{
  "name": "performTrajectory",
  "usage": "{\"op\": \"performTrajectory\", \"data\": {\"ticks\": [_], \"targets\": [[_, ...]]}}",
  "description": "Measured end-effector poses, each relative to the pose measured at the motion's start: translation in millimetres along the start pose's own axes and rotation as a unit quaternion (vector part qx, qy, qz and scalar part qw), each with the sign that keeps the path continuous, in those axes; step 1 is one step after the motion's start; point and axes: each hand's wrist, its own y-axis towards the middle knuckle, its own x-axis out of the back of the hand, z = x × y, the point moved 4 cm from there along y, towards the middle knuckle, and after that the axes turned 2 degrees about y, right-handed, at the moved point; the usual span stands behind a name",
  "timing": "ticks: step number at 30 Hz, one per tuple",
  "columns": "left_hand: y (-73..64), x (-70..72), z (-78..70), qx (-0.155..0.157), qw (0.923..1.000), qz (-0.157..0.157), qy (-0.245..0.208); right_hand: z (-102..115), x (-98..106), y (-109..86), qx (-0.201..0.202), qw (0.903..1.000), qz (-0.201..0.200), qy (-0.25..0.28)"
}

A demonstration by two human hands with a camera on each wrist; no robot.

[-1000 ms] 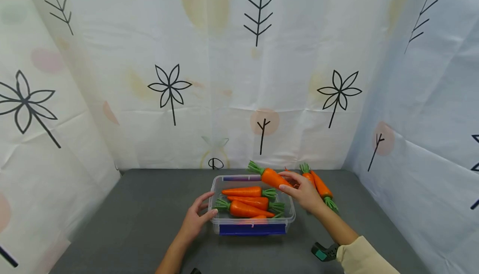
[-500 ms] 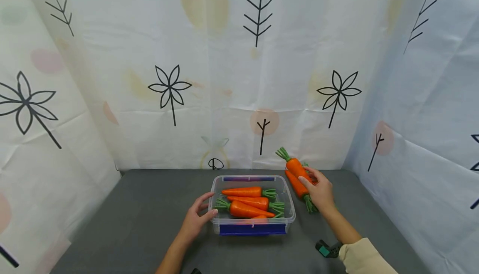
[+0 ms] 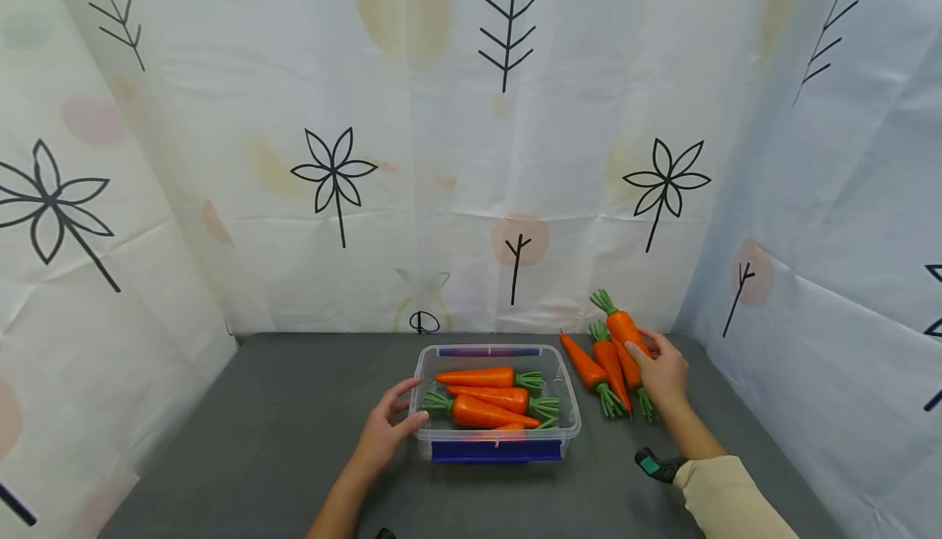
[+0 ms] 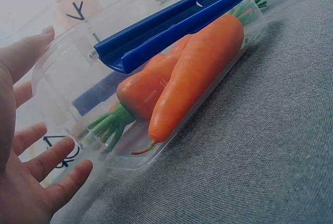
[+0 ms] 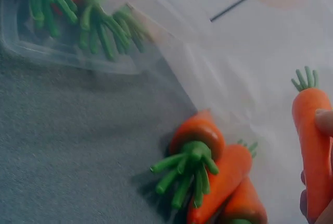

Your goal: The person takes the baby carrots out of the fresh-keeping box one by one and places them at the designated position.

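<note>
A clear plastic container (image 3: 570, 433) with blue latches holds several orange carrots with green tops, one carrot (image 3: 482, 413) near its front. My left hand (image 3: 377, 434) rests against its left end; in the left wrist view the fingers are spread and fairly straight beside the wall. My right hand (image 3: 666, 374) pinches a carrot (image 3: 624, 328) between thumb and fingers, green top pointing up and left. That held carrot (image 5: 312, 146) shows raised at the right edge of the right wrist view. Below it lie three other carrots side by side, the leftmost carrot (image 3: 584, 361) with its top toward me.
The grey table (image 3: 294, 408) runs back to a white printed curtain (image 3: 441, 277), with side curtains left and right. A black device (image 3: 657, 467) with a green patch is on the right wrist. A blue latch (image 4: 171, 26) stands out along the container's front.
My right hand has moved from above the container to the right, carrying the carrot over the others on the table. My left hand and the container have stayed in place.
</note>
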Motion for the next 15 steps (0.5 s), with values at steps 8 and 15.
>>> {"op": "performTrajectory", "data": {"ticks": [8, 15], "targets": [[0.7, -0.1, 1.8, 0.005, 1.0000, 0.005, -0.006, -26, 10, 2.1, -0.077, 0.9969, 0.010, -0.016], [0.8, -0.1, 1.9, 0.004, 1.0000, -0.001, -0.006, -44, 11, 1.1, -0.123, 0.9914, 0.018, -0.042]]}}
